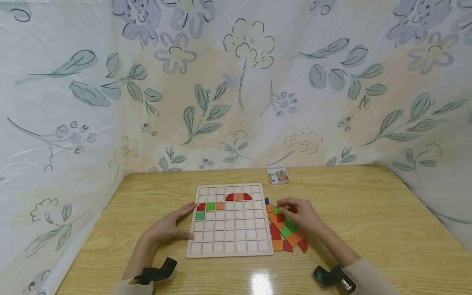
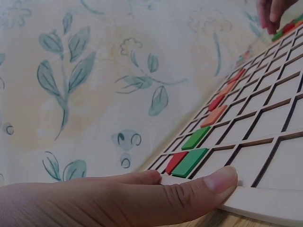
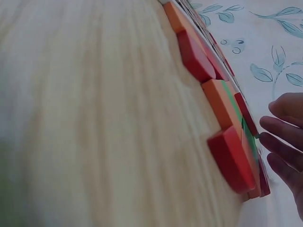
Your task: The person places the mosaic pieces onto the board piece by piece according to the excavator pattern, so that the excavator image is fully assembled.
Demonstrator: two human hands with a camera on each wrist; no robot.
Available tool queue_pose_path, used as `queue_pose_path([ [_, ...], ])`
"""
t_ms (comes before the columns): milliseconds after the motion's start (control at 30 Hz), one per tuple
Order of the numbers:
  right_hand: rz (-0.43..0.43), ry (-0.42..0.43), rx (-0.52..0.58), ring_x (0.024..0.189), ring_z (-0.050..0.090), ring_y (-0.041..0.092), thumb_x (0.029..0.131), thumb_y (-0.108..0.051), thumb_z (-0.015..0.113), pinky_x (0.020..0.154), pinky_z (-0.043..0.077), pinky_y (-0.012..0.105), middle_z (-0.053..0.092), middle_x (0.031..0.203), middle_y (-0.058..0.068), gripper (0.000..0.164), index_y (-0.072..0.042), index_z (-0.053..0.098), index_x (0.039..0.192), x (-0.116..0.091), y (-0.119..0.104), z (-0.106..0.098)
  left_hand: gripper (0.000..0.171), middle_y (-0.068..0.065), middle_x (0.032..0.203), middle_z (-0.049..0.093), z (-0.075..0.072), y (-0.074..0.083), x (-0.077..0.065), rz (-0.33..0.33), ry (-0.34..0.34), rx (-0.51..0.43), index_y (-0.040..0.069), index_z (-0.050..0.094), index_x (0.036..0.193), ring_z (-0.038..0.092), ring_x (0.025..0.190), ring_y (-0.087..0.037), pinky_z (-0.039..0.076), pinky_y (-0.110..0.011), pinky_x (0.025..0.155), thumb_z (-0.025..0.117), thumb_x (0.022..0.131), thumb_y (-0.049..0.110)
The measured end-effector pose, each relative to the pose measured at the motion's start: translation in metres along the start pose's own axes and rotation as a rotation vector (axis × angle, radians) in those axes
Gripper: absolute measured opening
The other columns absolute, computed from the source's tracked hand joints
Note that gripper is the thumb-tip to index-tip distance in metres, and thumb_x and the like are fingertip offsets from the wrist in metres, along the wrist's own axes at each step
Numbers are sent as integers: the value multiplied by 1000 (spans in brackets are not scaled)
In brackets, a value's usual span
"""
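Note:
A pale wooden grid board point(image 1: 239, 225) lies on the table with several coloured tiles in its upper cells. Along its left edge rests my left hand point(image 1: 167, 226), thumb and fingers spread; in the left wrist view the thumb point(image 2: 199, 189) lies on the rim. To the right of the board, my right hand point(image 1: 303, 214) is over a loose pile of red, orange and green tiles. Its thumb and index finger pinch a green square tile point(image 1: 277, 210) at the pile's upper end. Part of the pile is hidden under this hand. In the right wrist view the fingers point(image 3: 284, 142) are curved beside the tiles.
A small printed pattern card point(image 1: 278, 175) lies behind the board, near the flowered cloth backdrop point(image 1: 206, 102). A dark blue piece point(image 1: 267, 201) sits by the board's right edge. Red quarter-round tiles point(image 1: 302, 245) lie at the pile's near end.

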State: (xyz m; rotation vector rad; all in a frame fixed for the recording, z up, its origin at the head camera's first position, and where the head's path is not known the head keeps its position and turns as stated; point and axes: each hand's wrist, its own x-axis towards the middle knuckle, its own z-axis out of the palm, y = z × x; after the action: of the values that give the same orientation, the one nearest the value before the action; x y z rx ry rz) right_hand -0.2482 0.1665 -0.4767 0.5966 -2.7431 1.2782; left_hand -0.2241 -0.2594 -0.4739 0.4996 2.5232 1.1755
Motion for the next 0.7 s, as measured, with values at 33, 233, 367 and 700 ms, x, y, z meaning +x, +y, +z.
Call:
queue_pose_path([
  [33, -7, -3, -5, 87, 61, 13, 86, -16, 66, 76, 53, 25, 69, 102, 4, 22, -7, 69, 106, 0, 0, 0, 94, -14, 153, 18, 0, 0, 0, 1, 0, 0, 14, 29, 146, 10, 139, -40, 14, -62, 106, 80, 69, 33],
  [233, -75, -30, -65, 84, 58, 10, 86, -17, 66, 73, 51, 25, 69, 102, 1, 22, -9, 68, 107, -2, 2, 0, 95, -14, 153, 18, 0, 0, -1, 7, 1, 2, 13, 29, 146, 10, 139, -40, 14, -62, 106, 80, 69, 33],
  [367, -95, -36, -84, 83, 58, 11, 86, -15, 66, 73, 51, 26, 68, 102, 1, 22, -10, 68, 107, -2, 3, 0, 95, -14, 153, 18, 0, 0, -1, 7, 3, 0, 13, 29, 146, 10, 139, -40, 14, -62, 106, 80, 69, 33],
  [700, -52, -21, -65, 76, 54, 8, 84, -16, 67, 66, 48, 20, 69, 98, -1, 19, -11, 70, 103, 4, 5, 2, 93, -13, 153, 18, 0, -2, -1, 7, -6, -7, 15, 30, 146, 10, 139, -40, 15, -63, 105, 80, 69, 33],
])
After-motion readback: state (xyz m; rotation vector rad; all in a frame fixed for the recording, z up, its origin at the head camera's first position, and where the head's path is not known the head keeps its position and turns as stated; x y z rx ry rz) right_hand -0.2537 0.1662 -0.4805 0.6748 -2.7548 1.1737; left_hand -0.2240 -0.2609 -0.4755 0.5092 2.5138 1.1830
